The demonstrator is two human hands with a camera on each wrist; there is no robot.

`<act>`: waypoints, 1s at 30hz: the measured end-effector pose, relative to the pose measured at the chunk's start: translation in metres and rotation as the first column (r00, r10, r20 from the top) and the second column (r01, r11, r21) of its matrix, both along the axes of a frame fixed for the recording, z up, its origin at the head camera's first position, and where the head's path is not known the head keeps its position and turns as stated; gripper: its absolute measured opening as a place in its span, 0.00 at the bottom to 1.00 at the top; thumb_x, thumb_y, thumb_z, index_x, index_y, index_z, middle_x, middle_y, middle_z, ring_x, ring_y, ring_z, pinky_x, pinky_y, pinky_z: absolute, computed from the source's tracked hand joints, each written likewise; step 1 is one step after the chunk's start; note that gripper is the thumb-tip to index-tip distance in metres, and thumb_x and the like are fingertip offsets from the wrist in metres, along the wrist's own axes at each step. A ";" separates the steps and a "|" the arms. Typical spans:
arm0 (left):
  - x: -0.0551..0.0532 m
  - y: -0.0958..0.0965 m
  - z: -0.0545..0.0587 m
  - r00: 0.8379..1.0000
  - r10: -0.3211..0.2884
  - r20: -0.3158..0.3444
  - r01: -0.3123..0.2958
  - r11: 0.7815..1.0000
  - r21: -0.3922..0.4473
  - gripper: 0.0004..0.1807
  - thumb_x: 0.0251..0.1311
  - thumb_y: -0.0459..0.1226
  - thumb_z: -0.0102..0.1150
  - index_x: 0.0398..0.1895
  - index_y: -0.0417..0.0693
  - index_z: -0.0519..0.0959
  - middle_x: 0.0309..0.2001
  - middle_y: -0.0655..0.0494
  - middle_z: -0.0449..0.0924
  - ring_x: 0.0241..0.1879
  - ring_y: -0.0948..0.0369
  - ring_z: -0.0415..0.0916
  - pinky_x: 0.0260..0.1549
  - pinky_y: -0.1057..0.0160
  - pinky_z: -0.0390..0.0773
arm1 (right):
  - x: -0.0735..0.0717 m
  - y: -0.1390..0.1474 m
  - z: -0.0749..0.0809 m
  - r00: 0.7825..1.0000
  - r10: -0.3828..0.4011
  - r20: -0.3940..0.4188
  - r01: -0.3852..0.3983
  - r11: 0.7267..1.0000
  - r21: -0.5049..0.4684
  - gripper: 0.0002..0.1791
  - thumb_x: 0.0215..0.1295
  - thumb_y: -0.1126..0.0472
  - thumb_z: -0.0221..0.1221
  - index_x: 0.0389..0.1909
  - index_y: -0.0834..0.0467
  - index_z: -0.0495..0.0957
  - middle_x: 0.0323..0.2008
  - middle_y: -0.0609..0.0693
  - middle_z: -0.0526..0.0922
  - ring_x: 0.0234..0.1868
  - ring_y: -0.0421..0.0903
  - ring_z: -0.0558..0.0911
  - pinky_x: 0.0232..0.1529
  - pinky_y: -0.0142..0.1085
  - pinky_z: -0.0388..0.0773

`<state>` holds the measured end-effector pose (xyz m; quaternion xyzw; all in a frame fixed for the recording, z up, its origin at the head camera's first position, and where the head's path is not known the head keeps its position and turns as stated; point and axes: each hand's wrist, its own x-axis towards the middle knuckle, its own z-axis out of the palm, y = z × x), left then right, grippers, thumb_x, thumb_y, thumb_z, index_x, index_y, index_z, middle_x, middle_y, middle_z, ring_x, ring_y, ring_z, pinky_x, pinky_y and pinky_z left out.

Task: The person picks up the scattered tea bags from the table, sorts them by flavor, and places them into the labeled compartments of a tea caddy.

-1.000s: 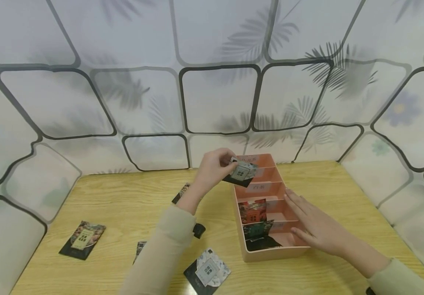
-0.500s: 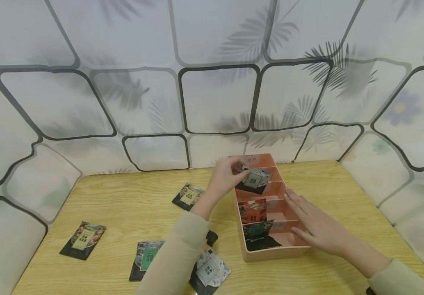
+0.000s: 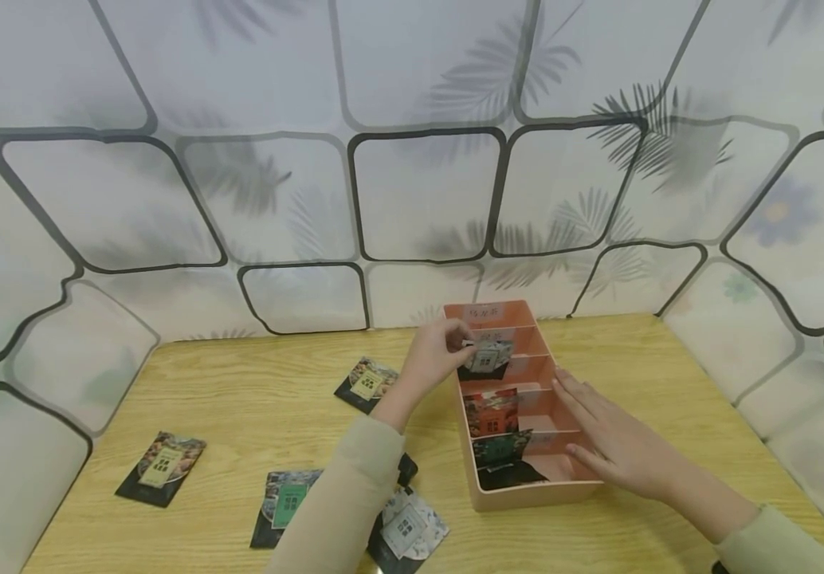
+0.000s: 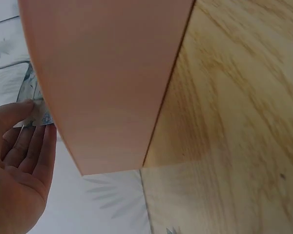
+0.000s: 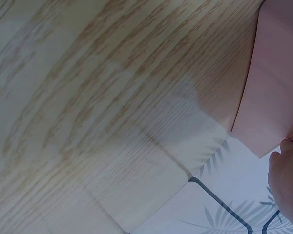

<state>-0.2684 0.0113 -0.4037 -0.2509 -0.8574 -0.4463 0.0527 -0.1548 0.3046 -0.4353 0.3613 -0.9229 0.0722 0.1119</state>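
My left hand (image 3: 435, 351) pinches the top edge of a grey-white and black sachet (image 3: 487, 359), its lower part down in a middle compartment of the pink divided box (image 3: 527, 498). From the left wrist view, thumb and fingers grip the sachet (image 4: 33, 92) just past the rim of the box wall (image 4: 107, 87). My right hand (image 3: 616, 438) rests with extended fingers along the box's right rim; the right wrist view catches only part of that hand (image 5: 288, 180) at the box. In the nearer compartments stand a red sachet (image 3: 492, 412) and a dark green sachet (image 3: 501, 448).
Loose sachets lie on the wooden table (image 3: 225, 399): a yellow-labelled one (image 3: 161, 469) at left, another yellow-labelled one (image 3: 366, 384) behind, a green-labelled one (image 3: 286, 502), and a white-and-black one (image 3: 408, 526) by the left sleeve (image 3: 340, 494). A patterned backdrop (image 3: 426, 199) closes off the back.
My left hand has moved right and down with the grey-white sachet, from above the box into a compartment. The right hand has stayed on the rim.
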 end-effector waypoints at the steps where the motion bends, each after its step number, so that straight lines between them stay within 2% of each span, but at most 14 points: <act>1: -0.001 0.000 -0.001 1.000 0.000 -0.001 0.000 1.000 -0.014 0.04 0.58 0.37 0.64 0.36 0.50 0.81 0.35 0.58 0.82 0.33 0.66 0.78 0.34 0.71 0.77 | 0.000 0.000 0.000 1.000 0.000 0.002 0.000 1.000 -0.001 0.46 0.61 0.53 0.60 0.72 0.65 0.47 0.73 0.61 0.48 0.72 0.57 0.52 0.73 0.32 0.35; 6: -0.004 -0.001 -0.007 1.000 -0.005 -0.021 0.002 0.995 -0.099 0.04 0.56 0.36 0.65 0.35 0.51 0.82 0.35 0.59 0.82 0.33 0.66 0.77 0.34 0.71 0.77 | 0.000 0.000 -0.001 1.000 -0.006 0.008 0.006 1.000 -0.001 0.45 0.61 0.52 0.60 0.72 0.65 0.48 0.73 0.61 0.48 0.72 0.56 0.52 0.73 0.32 0.35; 11: -0.004 0.001 -0.008 0.996 -0.035 -0.085 0.017 0.980 -0.200 0.05 0.54 0.36 0.66 0.34 0.52 0.82 0.35 0.60 0.82 0.32 0.66 0.76 0.32 0.73 0.76 | -0.001 0.000 -0.001 1.000 0.001 -0.003 -0.001 1.000 -0.005 0.46 0.60 0.53 0.61 0.72 0.65 0.48 0.73 0.62 0.49 0.72 0.57 0.52 0.73 0.33 0.36; 15: -0.003 0.001 -0.008 0.993 -0.049 -0.109 0.022 0.973 -0.232 0.05 0.54 0.36 0.67 0.34 0.52 0.82 0.35 0.60 0.81 0.32 0.67 0.75 0.31 0.73 0.75 | 0.000 -0.001 -0.001 1.000 -0.001 -0.008 0.001 1.000 -0.003 0.46 0.59 0.54 0.61 0.72 0.65 0.48 0.73 0.62 0.49 0.72 0.57 0.52 0.73 0.33 0.36; 22: -0.005 0.000 -0.010 0.995 -0.065 -0.077 0.049 0.980 -0.192 0.05 0.56 0.36 0.65 0.35 0.52 0.81 0.35 0.60 0.81 0.33 0.67 0.76 0.34 0.73 0.76 | 0.000 -0.002 0.001 1.000 -0.001 -0.006 0.001 1.000 -0.005 0.46 0.60 0.54 0.61 0.72 0.65 0.48 0.73 0.62 0.49 0.72 0.57 0.53 0.73 0.32 0.36; 30: -0.006 -0.004 -0.007 0.997 -0.077 0.009 0.077 0.991 -0.108 0.07 0.56 0.34 0.64 0.38 0.49 0.81 0.35 0.61 0.81 0.34 0.68 0.77 0.36 0.73 0.77 | 0.001 -0.001 0.000 1.000 0.010 -0.018 -0.010 1.000 -0.006 0.45 0.59 0.54 0.61 0.71 0.66 0.49 0.72 0.62 0.49 0.72 0.57 0.53 0.73 0.31 0.35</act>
